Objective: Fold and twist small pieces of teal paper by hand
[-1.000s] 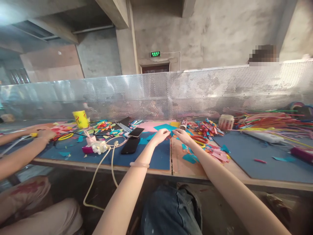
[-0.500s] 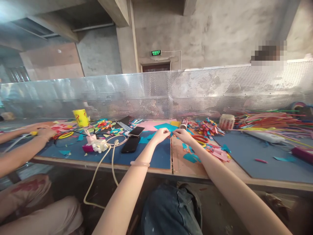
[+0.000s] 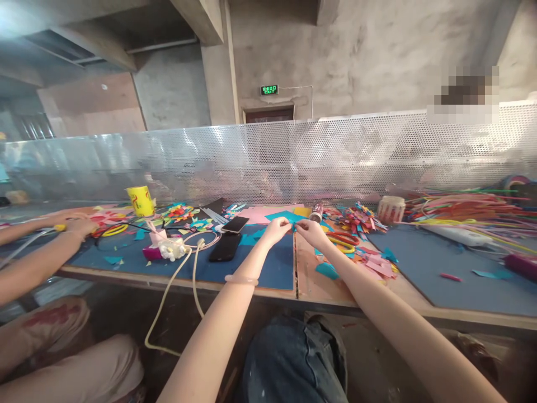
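Note:
My left hand (image 3: pixel 278 230) and my right hand (image 3: pixel 311 232) meet above the front part of the table, fingertips almost touching. Both are closed in a pinch. A small piece of blue paper (image 3: pixel 294 226) shows between the fingertips; its shape is mostly hidden by the fingers. Just behind lie a larger blue sheet (image 3: pixel 282 215) and a pink sheet (image 3: pixel 252 215). A dark red can (image 3: pixel 316 211) lies tilted beyond my right hand. Two phones, one black (image 3: pixel 225 247) and one with a light edge (image 3: pixel 235 225), rest left of my left hand.
Paper scraps (image 3: pixel 377 264) and a pile of folded paper strips (image 3: pixel 361 219) lie at right, near a jar (image 3: pixel 390 210). A white power strip (image 3: pixel 457 235) and long coloured strips (image 3: pixel 465 208) sit farther right. At left are a yellow roll (image 3: pixel 141 201), a cable (image 3: pixel 195 280) and a co-worker's hands (image 3: pixel 79 225).
My fingertips have shifted slightly, with the right fingers turned a little and a small gap between the hands. The view has moved only slightly.

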Demonstrator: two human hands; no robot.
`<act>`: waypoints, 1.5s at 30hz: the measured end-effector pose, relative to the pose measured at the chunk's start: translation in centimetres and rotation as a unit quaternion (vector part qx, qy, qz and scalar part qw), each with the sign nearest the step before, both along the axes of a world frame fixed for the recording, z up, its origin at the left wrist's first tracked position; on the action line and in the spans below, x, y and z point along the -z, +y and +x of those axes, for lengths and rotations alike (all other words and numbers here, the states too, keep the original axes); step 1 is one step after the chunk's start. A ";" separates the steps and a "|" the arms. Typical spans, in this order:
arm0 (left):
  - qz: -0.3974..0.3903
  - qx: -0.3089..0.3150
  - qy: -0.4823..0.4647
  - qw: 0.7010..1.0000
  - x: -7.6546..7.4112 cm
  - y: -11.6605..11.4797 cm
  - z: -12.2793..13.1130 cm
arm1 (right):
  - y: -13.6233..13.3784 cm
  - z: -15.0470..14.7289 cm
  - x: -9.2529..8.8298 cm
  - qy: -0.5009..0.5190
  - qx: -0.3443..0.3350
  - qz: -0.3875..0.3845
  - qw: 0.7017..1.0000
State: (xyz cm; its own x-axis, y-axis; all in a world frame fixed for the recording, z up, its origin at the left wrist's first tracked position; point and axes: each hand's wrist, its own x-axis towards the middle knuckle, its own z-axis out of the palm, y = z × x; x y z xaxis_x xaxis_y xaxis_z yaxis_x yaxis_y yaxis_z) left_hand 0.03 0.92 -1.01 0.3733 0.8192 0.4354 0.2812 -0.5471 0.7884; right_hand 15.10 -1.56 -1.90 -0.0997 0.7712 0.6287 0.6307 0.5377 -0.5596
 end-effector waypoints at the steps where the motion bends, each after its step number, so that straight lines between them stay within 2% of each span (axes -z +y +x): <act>1: -0.007 0.002 -0.003 1.000 -0.1 -0.1 0.0 | 0.2 0.1 0.1 0.007 0.000 -0.005 1.000; 14: 0.015 -0.008 -0.006 1.000 0.5 0.6 -0.1 | -0.2 -0.2 -0.2 -0.018 0.023 -0.016 0.999; 24: 0.011 0.006 0.015 1.000 0.8 0.9 0.1 | -0.9 -1.1 -0.2 -0.068 0.131 -0.015 0.989; 25: 0.008 0.000 0.009 1.000 0.7 0.8 0.1 | -1.0 -1.2 -0.3 -0.056 0.119 -0.011 0.991; 27: -0.013 -0.015 -0.007 1.000 0.4 0.5 -0.1 | -1.0 -1.1 -0.5 -0.004 0.049 -0.025 0.998; 29: -0.055 -0.017 -0.028 0.998 0.0 0.1 -0.2 | -1.0 -0.8 -0.6 0.085 -0.027 -0.093 0.992; 32: -0.110 0.000 -0.044 0.993 -0.7 -0.7 -0.2 | -1.0 0.1 -0.7 0.225 -0.123 -0.230 0.939; 37: -0.145 0.053 -0.099 0.983 -1.2 -1.2 -0.3 | -0.8 1.2 -0.4 0.336 -0.257 -0.275 0.863; 40: -0.149 0.073 -0.119 0.979 -1.3 -1.1 -0.3 | -0.7 1.3 -0.3 0.365 -0.289 -0.283 0.838; 45: -0.128 0.082 -0.108 0.982 -1.2 -1.1 -0.3 | -0.7 1.2 -0.2 0.363 -0.304 -0.284 0.834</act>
State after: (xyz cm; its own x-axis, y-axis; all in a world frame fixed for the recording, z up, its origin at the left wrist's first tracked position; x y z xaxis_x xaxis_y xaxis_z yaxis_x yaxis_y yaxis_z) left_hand -0.26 -0.17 0.17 0.4310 0.8489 0.3060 0.0162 -0.3463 0.9380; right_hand 16.28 -2.22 -1.69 -0.3321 0.9112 0.2438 -0.2773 0.1528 -0.9486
